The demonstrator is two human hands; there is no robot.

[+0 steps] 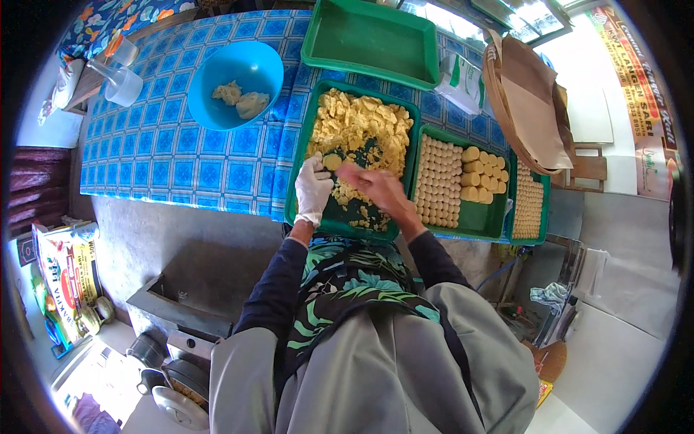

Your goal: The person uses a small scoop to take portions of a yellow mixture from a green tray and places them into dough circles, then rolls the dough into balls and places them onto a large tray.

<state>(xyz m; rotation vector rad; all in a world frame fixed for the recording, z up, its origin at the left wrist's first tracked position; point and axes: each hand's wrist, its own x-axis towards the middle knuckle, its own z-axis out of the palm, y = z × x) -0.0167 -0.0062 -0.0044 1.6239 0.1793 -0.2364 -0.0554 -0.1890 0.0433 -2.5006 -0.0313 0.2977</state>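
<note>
A green tray [416, 130] in front of me holds a heap of crumbly yellow filling [361, 119], with looser crumbs toward its near side. My left hand [313, 192], in a white glove, is over the tray's left part. Its fingers are closed on a round yellow lump of filling [332, 161]. Bare and partly smeared by motion, my right hand [379, 192] reaches over the tray's near right part, its fingertips close to the lump. Whether those fingers hold anything is not clear.
Right of the tray, another green tray [477, 217] bears rows of small pale balls [437, 181] and larger yellow pieces [483, 173]. A third tray [526, 237] holds more balls. Behind are an empty green tray [369, 36] and a woven tray [499, 94]. A blue bowl [238, 65] with dough stands left.
</note>
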